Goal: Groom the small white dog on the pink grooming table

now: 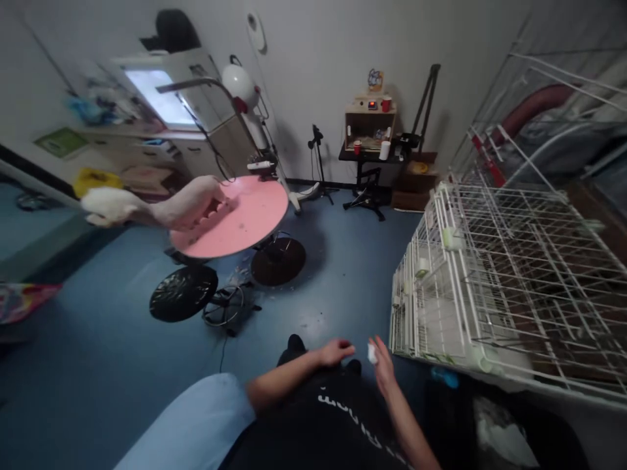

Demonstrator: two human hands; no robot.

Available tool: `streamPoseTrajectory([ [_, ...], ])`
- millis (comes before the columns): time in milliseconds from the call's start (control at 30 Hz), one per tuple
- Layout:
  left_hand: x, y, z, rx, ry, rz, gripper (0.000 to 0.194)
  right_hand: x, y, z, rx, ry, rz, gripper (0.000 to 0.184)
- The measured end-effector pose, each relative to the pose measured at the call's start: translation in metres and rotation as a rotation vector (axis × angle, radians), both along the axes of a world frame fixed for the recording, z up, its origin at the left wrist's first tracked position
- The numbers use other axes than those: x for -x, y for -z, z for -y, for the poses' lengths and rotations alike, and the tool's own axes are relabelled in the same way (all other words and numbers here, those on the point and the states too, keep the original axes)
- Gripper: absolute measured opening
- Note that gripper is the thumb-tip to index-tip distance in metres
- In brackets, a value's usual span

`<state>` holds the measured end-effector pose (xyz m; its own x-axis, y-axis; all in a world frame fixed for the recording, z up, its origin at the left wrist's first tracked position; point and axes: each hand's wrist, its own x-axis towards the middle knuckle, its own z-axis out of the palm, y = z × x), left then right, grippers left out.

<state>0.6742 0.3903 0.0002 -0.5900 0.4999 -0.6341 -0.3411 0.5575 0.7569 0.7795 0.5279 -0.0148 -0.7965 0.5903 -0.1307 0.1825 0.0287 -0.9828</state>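
My left hand (pixel 336 352) hovers low in front of my black shirt with its fingers curled in; what they hold, if anything, is hidden. Just to its right, my right hand (pixel 383 363) pinches a small white object (pixel 372 353) at its fingertips. Both hands are over the blue floor (pixel 98 352), close to the near corner of a white wire cage (pixel 441 294).
A round pink table (pixel 245 219) stands ahead, with a blurred pale arm (pixel 161 205) reaching onto it from the left. Two black round bases (pixel 183 292) sit under it. A stand dryer (pixel 240 85), a black side table (pixel 372 156) and a small blue thing (pixel 445 376) by the cage are in view.
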Motion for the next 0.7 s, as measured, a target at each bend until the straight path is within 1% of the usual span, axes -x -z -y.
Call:
streamPoseTrajectory([
  [33, 0.0, -0.004, -0.006, -0.094, 0.02, 0.073, 0.019, 0.011, 0.001, 0.011, 0.066, -0.009, 0.002, 0.054],
  [67, 0.003, -0.009, -0.007, -0.157, 0.021, 0.108, 0.018, 0.025, 0.001, 0.021, 0.148, -0.018, 0.007, 0.062],
  [100, 0.009, -0.014, -0.003, -0.206, 0.0, 0.116, 0.017, 0.039, 0.0, 0.031, 0.232, -0.033, 0.019, 0.068],
  [167, 0.029, -0.024, 0.019, -0.25, -0.087, 0.038, 0.017, 0.069, -0.006, 0.05, 0.339, -0.096, 0.074, 0.072],
  [233, 0.054, -0.031, 0.053, -0.277, -0.164, -0.08, 0.02, 0.096, -0.016, 0.07, 0.326, -0.183, 0.131, 0.069],
  [300, 0.078, -0.036, 0.091, -0.3, -0.231, -0.186, 0.025, 0.121, -0.027, 0.096, 0.262, -0.254, 0.136, 0.062],
  [400, 0.109, -0.037, 0.148, -0.307, -0.345, -0.233, 0.023, 0.157, -0.038, 0.142, 0.14, -0.327, 0.124, 0.045],
  [467, 0.128, -0.036, 0.182, -0.32, -0.463, -0.186, 0.02, 0.18, -0.042, 0.174, 0.096, -0.351, 0.143, 0.036],
  [533, 0.143, -0.034, 0.211, -0.35, -0.604, -0.092, 0.021, 0.201, -0.044, 0.203, 0.093, -0.344, 0.15, 0.034],
  [600, 0.157, -0.033, 0.236, -0.383, -0.742, 0.006, 0.026, 0.221, -0.047, 0.23, 0.105, -0.326, 0.14, 0.033],
  [700, 0.176, -0.033, 0.267, -0.41, -0.893, 0.094, 0.037, 0.249, -0.051, 0.264, 0.184, -0.338, 0.143, 0.026],
])
